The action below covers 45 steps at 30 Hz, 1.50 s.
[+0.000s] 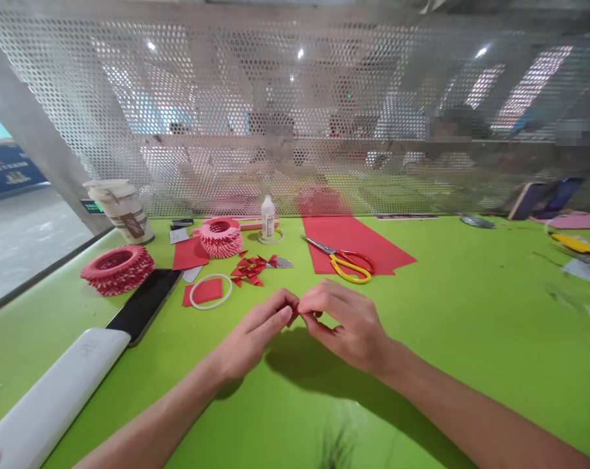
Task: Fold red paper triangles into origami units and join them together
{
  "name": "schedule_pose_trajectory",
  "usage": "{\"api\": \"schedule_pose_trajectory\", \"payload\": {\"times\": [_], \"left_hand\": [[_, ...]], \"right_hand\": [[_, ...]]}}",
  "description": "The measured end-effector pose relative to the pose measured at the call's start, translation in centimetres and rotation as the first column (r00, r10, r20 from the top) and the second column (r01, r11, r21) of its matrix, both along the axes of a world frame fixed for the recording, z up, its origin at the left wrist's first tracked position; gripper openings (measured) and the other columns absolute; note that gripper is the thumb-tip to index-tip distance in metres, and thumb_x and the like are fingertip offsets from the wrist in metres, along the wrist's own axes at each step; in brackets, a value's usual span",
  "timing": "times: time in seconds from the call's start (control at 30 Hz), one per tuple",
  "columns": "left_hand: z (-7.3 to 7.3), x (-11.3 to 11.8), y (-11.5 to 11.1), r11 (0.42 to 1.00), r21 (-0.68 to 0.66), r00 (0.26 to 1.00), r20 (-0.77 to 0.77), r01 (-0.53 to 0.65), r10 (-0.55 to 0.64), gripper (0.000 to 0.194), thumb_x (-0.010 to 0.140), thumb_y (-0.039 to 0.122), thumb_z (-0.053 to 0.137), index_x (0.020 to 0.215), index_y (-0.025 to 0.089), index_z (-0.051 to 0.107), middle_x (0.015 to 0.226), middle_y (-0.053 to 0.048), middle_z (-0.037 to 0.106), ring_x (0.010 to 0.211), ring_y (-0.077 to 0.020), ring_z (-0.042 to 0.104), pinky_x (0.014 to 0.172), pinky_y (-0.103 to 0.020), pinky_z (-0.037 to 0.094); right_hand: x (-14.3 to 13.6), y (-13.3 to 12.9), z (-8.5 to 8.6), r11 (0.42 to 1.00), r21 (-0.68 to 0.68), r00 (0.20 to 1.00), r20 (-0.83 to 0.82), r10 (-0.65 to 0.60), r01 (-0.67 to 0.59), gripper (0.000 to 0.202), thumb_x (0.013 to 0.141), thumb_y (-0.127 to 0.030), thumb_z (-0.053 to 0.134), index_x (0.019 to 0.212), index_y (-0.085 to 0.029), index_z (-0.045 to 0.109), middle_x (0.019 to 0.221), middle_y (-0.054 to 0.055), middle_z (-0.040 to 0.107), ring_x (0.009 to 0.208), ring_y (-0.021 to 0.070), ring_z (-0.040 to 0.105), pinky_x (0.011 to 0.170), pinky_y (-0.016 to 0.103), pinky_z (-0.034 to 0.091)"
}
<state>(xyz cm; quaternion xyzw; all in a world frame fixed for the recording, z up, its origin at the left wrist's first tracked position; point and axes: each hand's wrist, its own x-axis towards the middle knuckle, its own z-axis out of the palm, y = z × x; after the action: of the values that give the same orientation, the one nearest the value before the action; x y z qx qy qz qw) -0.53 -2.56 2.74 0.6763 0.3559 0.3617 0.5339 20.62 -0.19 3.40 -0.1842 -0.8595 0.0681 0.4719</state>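
My left hand [263, 329] and my right hand [346, 319] meet at the fingertips over the green table [446, 312]. Between them a small red paper piece [291, 317] shows, mostly hidden by the fingers. Both hands are closed in a pinch on it. Just beyond lie several folded red paper triangles [250, 268]. Scissors [348, 264] with red and yellow handles rest partly on a large red sheet [358, 242]. A white ring [191, 296] lies around and over small red paper squares [207, 291].
Two ring-shaped folded-paper stacks [221, 238] [118, 268], a phone [148, 303], a white lamp-like bar [60, 391] and a cup [123, 212] stand left. A glue bottle [268, 220] stands before the perforated screen [216, 130]. More phones [527, 200] and yellow-handled scissors [578, 245] are right.
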Motion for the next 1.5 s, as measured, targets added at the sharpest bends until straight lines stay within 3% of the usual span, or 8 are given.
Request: {"api": "schedule_pose_trajectory", "payload": {"times": [0.23, 0.53, 0.7, 1.0, 1.2, 1.5], "left_hand": [[-0.03, 0.02, -0.06, 1.0, -0.024, 1.0, -0.017, 0.015, -0.015, 0.034, 0.11, 0.05, 0.045, 0.095, 0.021, 0.055, 0.094, -0.002, 0.052, 0.093, -0.0209, 0.048, 0.089, -0.032, 0.038], [-0.23, 0.24, -0.01, 0.993, -0.117, 0.996, 0.084, 0.012, -0.003, 0.034, 0.112, 0.049, 0.044, 0.098, 0.021, 0.055, 0.092, 0.0, 0.046, 0.089, -0.0188, 0.042, 0.087, -0.031, 0.037], [-0.26, 0.03, 0.11, 0.997, -0.076, 0.999, 0.048, 0.006, -0.002, 0.035, 0.113, 0.051, 0.041, 0.104, 0.021, 0.057, 0.096, -0.001, 0.049, 0.095, -0.0204, 0.044, 0.092, -0.033, 0.037], [-0.14, 0.17, 0.07, 1.0, 0.007, 1.0, -0.029, -0.004, 0.004, 0.031, 0.112, 0.048, 0.04, 0.104, 0.021, 0.054, 0.103, -0.003, 0.056, 0.1, -0.022, 0.051, 0.092, -0.033, 0.041], [-0.29, 0.25, 0.21, 0.999, -0.023, 0.999, -0.018, -0.027, 0.026, 0.033, 0.112, 0.051, 0.04, 0.104, 0.022, 0.053, 0.102, -0.003, 0.057, 0.099, -0.0215, 0.051, 0.093, -0.033, 0.041], [-0.69, 0.38, 0.05, 0.994, -0.099, 0.998, 0.025, -0.049, 0.051, 0.036, 0.11, 0.055, 0.046, 0.099, 0.022, 0.054, 0.102, -0.003, 0.055, 0.099, -0.021, 0.049, 0.096, -0.033, 0.042]], "right_hand": [[-0.05, -0.03, -0.1, 1.0, -0.007, 1.0, 0.017, 0.02, -0.02, 0.019, 0.099, -0.004, 0.063, 0.105, -0.022, 0.065, 0.088, 0.005, 0.073, 0.078, 0.019, 0.067, 0.071, 0.031, 0.057], [-0.19, -0.08, -0.2, 0.988, -0.152, 0.999, -0.039, -0.035, 0.028, 0.016, 0.1, -0.009, 0.065, 0.101, -0.023, 0.071, 0.096, 0.005, 0.069, 0.082, 0.0187, 0.066, 0.072, 0.031, 0.057], [-0.03, -0.02, -0.03, 0.987, -0.133, 0.995, -0.034, -0.09, 0.085, 0.013, 0.101, -0.013, 0.065, 0.098, -0.021, 0.076, 0.089, 0.004, 0.064, 0.076, 0.018, 0.062, 0.067, 0.03, 0.053], [-0.13, -0.24, -0.33, 0.995, -0.081, 0.998, 0.002, -0.064, 0.064, 0.012, 0.101, -0.009, 0.066, 0.101, -0.018, 0.074, 0.085, 0.004, 0.07, 0.075, 0.0147, 0.065, 0.069, 0.026, 0.052], [-0.1, -0.19, -0.39, 0.989, -0.138, 0.999, -0.003, -0.053, 0.052, 0.015, 0.1, -0.007, 0.061, 0.102, -0.019, 0.068, 0.086, 0.003, 0.07, 0.074, 0.0155, 0.064, 0.069, 0.028, 0.053], [0.05, 0.26, -0.2, 0.991, -0.056, 0.984, 0.14, -0.114, 0.123, 0.012, 0.107, -0.013, 0.057, 0.102, -0.02, 0.067, 0.094, 0.006, 0.069, 0.085, 0.0196, 0.065, 0.076, 0.031, 0.054]]}}
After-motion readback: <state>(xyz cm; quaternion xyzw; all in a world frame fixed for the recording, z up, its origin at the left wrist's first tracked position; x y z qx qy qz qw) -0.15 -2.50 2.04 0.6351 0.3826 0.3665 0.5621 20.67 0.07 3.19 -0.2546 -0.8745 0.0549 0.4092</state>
